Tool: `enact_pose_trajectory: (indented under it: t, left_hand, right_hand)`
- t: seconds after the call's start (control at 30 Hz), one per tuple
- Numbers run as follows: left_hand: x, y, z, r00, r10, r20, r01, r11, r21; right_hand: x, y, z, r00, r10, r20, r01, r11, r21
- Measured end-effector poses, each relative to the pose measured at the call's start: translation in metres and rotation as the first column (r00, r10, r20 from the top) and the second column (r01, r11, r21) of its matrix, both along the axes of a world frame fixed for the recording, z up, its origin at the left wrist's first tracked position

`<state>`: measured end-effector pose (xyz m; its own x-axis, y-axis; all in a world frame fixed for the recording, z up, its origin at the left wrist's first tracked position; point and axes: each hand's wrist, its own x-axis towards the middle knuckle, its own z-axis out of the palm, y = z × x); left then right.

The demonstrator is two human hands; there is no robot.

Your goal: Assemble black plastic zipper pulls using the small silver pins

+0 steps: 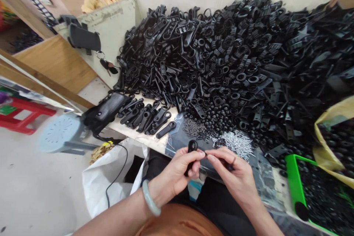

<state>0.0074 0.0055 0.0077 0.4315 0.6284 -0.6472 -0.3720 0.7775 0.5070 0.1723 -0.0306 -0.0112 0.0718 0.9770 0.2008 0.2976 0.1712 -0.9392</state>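
Observation:
My left hand [181,171] is closed around a black plastic lever part [191,147] with a ring at its top end, held upright over my lap. My right hand [235,175] pinches something small against that part; what it holds is too small to make out. A pale green bangle [151,201] sits on my left wrist. Just beyond my hands lie a patch of small silver pins [239,142] and a patch of tiny dark pieces [195,129] on a plastic sheet.
A huge heap of black plastic parts [235,51] fills the boarded bench. A row of finished-looking black levers [146,116] lies at the bench's left edge beside a black pouch [106,110]. A green tray [294,180] and yellow bag [332,132] of black beads stand right. Grey stool [62,134], red stool [23,116] left.

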Motion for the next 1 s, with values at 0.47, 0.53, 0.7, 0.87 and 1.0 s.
enact_pose_trajectory:
  t: [0.47,0.53,0.7,0.87,1.0]
  left_hand:
    - [-0.001,-0.002,0.010,0.993,-0.068,0.092,0.077,0.992,-0.097]
    - [-0.007,-0.003,0.013,0.989,-0.124,0.075,0.126,0.992,-0.014]
    - [-0.017,-0.007,0.020,0.981,-0.192,-0.004,0.191,0.970,0.154]
    - [-0.017,-0.009,0.019,0.960,-0.230,-0.158,0.263,0.936,0.235]
    - [-0.018,-0.010,0.012,0.922,-0.240,-0.304,0.342,0.872,0.351]
  right_hand:
    - [0.005,-0.003,0.004,0.995,-0.053,0.079,0.050,0.998,0.044]
    - [0.006,-0.004,0.004,0.993,-0.061,0.104,0.055,0.997,0.054]
    - [0.002,-0.003,0.003,0.973,0.048,0.226,-0.076,0.990,0.116]
    - [-0.003,0.003,0.002,0.951,0.094,0.293,-0.136,0.983,0.125]
    - [-0.005,0.004,0.004,0.944,0.120,0.306,-0.155,0.983,0.093]
